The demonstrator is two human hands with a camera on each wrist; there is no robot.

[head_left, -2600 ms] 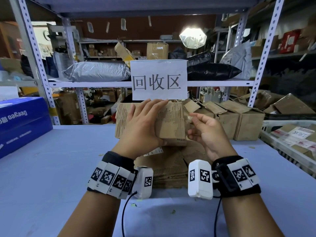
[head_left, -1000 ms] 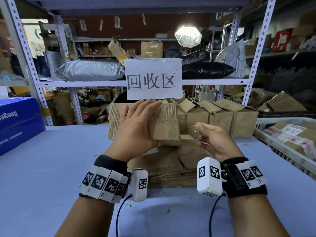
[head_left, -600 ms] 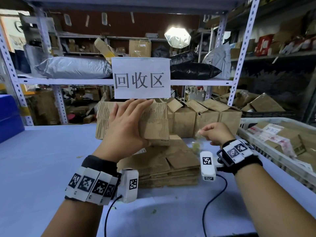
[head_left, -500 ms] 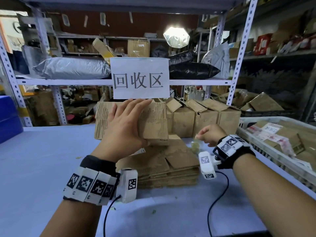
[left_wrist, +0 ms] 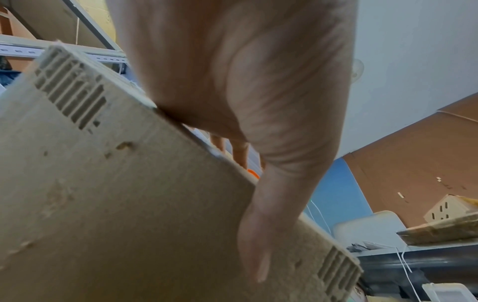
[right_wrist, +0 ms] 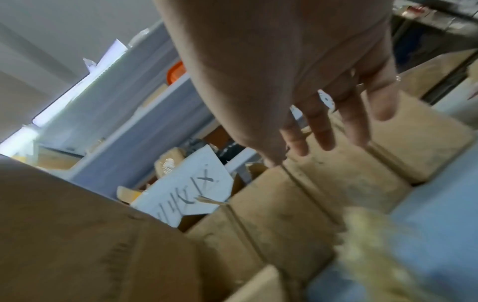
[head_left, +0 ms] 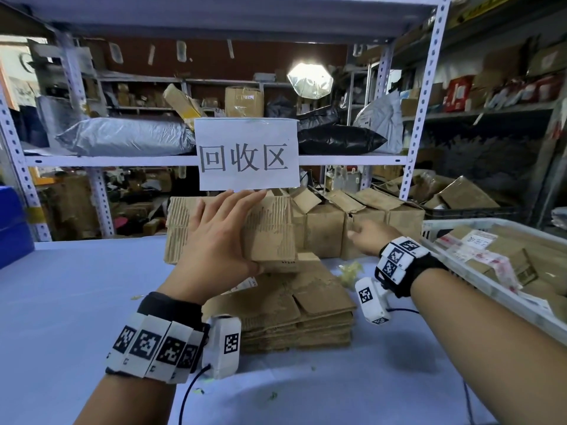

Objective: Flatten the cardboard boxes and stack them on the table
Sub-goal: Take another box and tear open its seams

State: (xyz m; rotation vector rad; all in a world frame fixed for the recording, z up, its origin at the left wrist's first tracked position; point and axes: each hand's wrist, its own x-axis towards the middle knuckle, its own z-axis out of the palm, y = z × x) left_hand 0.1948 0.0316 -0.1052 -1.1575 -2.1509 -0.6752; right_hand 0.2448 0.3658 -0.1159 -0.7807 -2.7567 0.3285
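My left hand (head_left: 225, 236) holds a worn cardboard box (head_left: 271, 233) upright above the table, fingers spread over its near face and thumb under its bottom edge. The left wrist view shows the thumb (left_wrist: 264, 235) lying against the cardboard box (left_wrist: 116, 204). Under it lies a stack of flattened boxes (head_left: 294, 314). My right hand (head_left: 360, 236) is empty, its fingers (right_wrist: 323, 132) stretched toward a row of upright open boxes (head_left: 368, 225) at the back of the table. A crumpled yellowish tape wad (head_left: 349, 269) lies on the blue table (head_left: 76, 302) beside the stack.
A white basket (head_left: 478, 294) of cardboard scraps stands at the right table edge. A blue box (head_left: 12, 225) sits far left. A paper sign (head_left: 248, 154) hangs from the shelf rail above the boxes. Metal shelf posts (head_left: 425, 96) rise behind the table.
My right hand has let go of the tape wad, which now lies on the table, and has moved right and forward toward the row of boxes. My left hand still holds its box.
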